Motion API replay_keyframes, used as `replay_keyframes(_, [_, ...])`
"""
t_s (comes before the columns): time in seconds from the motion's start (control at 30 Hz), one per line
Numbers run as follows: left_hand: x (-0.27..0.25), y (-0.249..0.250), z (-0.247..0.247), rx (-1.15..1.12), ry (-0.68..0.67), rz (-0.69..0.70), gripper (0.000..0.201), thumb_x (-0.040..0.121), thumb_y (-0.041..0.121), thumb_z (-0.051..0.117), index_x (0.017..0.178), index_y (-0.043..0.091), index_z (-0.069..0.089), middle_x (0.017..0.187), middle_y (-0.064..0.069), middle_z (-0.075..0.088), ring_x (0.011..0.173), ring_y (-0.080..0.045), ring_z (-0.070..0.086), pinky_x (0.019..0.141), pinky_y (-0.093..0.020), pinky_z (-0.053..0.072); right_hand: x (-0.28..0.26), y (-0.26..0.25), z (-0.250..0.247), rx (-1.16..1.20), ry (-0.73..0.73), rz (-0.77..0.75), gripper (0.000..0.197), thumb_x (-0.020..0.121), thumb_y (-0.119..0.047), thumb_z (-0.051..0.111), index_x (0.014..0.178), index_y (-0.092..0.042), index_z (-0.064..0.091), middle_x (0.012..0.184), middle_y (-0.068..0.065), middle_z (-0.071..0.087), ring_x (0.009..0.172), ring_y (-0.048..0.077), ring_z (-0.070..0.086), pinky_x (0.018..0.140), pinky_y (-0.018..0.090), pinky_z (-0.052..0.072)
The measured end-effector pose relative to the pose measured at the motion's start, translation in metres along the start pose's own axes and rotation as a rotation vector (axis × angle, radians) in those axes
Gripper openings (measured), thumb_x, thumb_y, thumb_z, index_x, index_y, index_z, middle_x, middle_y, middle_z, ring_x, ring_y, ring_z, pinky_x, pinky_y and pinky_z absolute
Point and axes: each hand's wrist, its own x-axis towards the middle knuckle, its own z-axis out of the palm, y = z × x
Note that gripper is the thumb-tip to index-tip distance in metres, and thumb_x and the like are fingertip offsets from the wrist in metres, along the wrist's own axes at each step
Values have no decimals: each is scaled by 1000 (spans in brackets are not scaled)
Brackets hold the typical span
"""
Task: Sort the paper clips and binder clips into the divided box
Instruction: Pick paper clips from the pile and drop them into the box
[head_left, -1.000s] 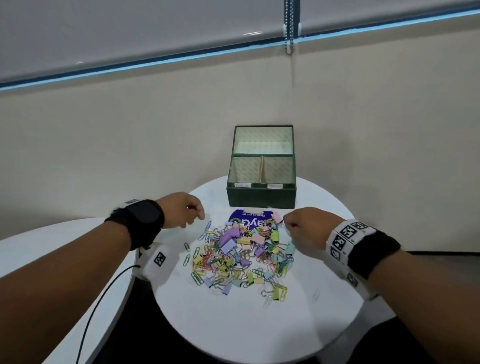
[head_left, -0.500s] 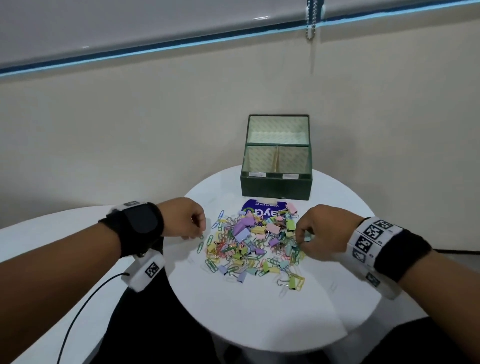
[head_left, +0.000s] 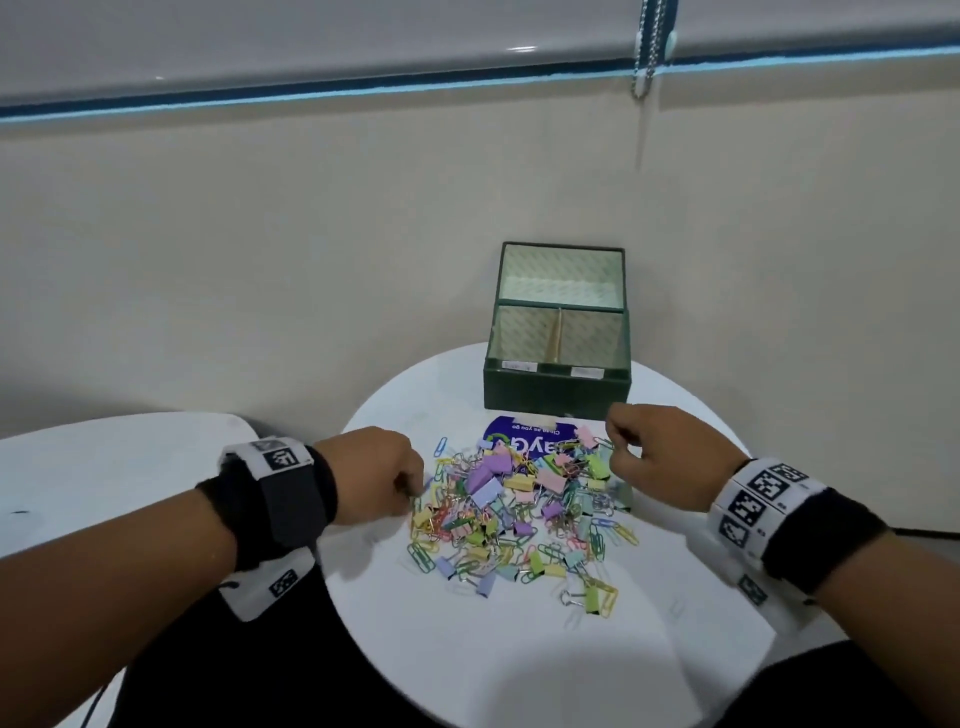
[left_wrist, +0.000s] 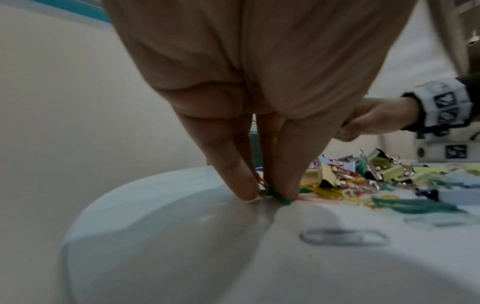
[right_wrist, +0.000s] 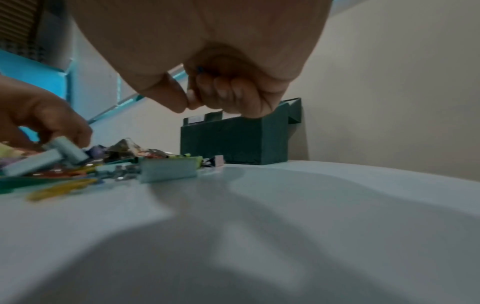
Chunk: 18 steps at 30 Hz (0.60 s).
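A pile of coloured paper clips and binder clips (head_left: 519, 509) lies on the round white table (head_left: 519, 654). Behind it stands the dark green divided box (head_left: 556, 395), with two labelled front compartments and one rear one. My left hand (head_left: 402, 483) is down at the pile's left edge. Its thumb and fingertip pinch a green and an orange paper clip (left_wrist: 271, 192) against the tabletop. My right hand (head_left: 618, 441) hovers above the pile's far right corner, near the box (right_wrist: 233, 142). Its fingers are curled into a fist (right_wrist: 223, 92) around a small blue clip (right_wrist: 199, 69), mostly hidden.
A blue printed card (head_left: 524, 439) lies under the pile's far side. A lone silver paper clip (left_wrist: 345, 237) sits on the table apart from the pile. A second white table (head_left: 104, 467) adjoins on the left. The wall stands right behind the box.
My right hand has risen off the pile's right edge with its fingers closed and moved toward the box. My left hand has dipped into the pile's left edge and pinched clips.
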Motion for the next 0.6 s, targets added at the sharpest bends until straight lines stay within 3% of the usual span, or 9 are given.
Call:
replay_keyframes(0.1, [8, -5, 0, -16, -18, 40, 15, 83, 26, 61, 92, 33, 71, 91, 18, 65, 87, -4, 60, 79, -22, 50, 25, -3, -20, -27, 113, 54, 17, 88, -21, 57, 75, -22, 47, 71, -2, 56, 65, 21, 53, 59, 33, 43])
replay_keyframes(0.2, [16, -8, -10, -88, -48, 44, 13, 79, 24, 62, 84, 33, 70, 80, 22, 64, 75, 3, 59, 73, -14, 48, 62, -6, -43, -35, 219, 77, 12, 89, -18, 60, 79, -18, 53, 82, 1, 60, 73, 21, 58, 61, 29, 46])
replay_keyframes(0.3, [23, -4, -37, -227, 15, 60, 11, 80, 19, 68, 81, 30, 71, 74, 20, 68, 66, 4, 61, 69, -12, 49, 97, -8, -49, -77, 204, 114, 9, 89, -13, 63, 86, -20, 58, 94, 1, 57, 77, 16, 56, 63, 24, 43])
replay_keyframes(0.4, [37, 11, -71, -470, 120, 91, 13, 83, 8, 69, 84, 20, 72, 72, 13, 73, 59, 0, 66, 63, -13, 53, 114, -9, -44, -60, 128, 142, 26, 88, -9, 67, 110, -22, 63, 113, 2, 56, 90, 17, 61, 81, 30, 55])
replay_keyframes(0.5, [62, 36, -97, -613, 244, 132, 10, 85, 8, 71, 86, 18, 72, 75, 5, 74, 64, -4, 69, 66, -18, 57, 108, -7, -47, 86, 172, 130, 42, 90, -9, 68, 130, -22, 61, 131, 1, 56, 110, 20, 61, 95, 31, 52])
replay_keyframes(0.6, [97, 63, -109, -729, 330, 125, 9, 90, 6, 65, 91, 13, 71, 81, -3, 75, 70, -13, 72, 72, -28, 61, 79, 0, -49, 183, 371, 103, 29, 93, -6, 64, 114, -26, 65, 127, -4, 58, 112, 14, 60, 96, 27, 50])
